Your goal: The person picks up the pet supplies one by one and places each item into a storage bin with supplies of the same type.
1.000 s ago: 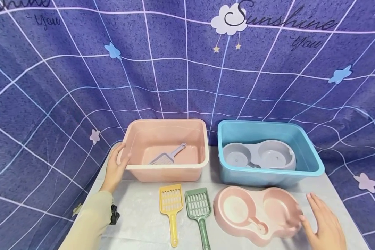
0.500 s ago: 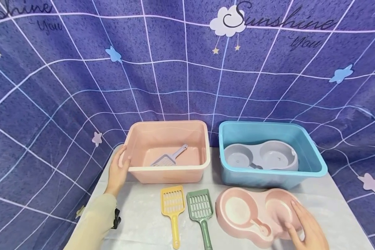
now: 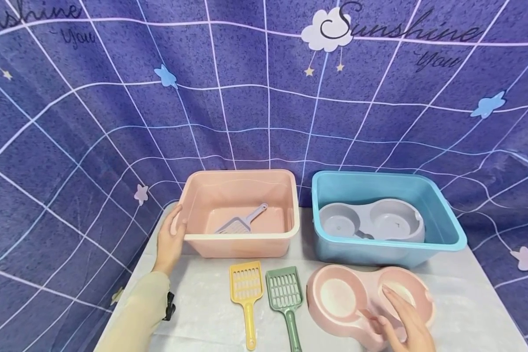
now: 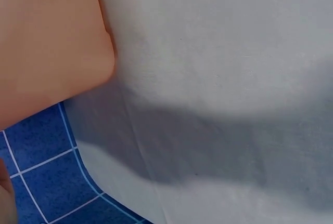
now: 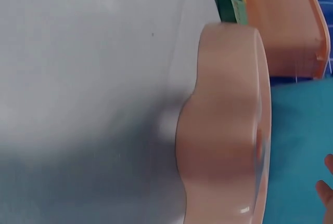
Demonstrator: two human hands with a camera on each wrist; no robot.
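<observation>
My left hand (image 3: 169,242) is at the left rim of a pink litter box (image 3: 242,247), its fingers extended along the corner. Only a bit of that hand shows at the edge of the left wrist view. Inside the box lies a lilac litter scoop (image 3: 239,226). Over the right half of a pink double pet bowl (image 3: 334,320) hangs my right hand (image 3: 407,327), fingers spread and holding nothing. In the right wrist view the bowl's side (image 5: 223,125) is seen close up, with fingertips (image 5: 323,190) at the right edge.
A blue litter box (image 3: 369,252) with a grey double bowl (image 3: 363,222) in it stands at the back right. A yellow scoop (image 3: 248,313) and a green scoop (image 3: 290,318) lie side by side at the front. A patterned curtain (image 3: 246,107) hangs behind.
My right hand has moved left from beside the pink double bowl to over its right half. My left hand has stayed at the pink litter box's left rim.
</observation>
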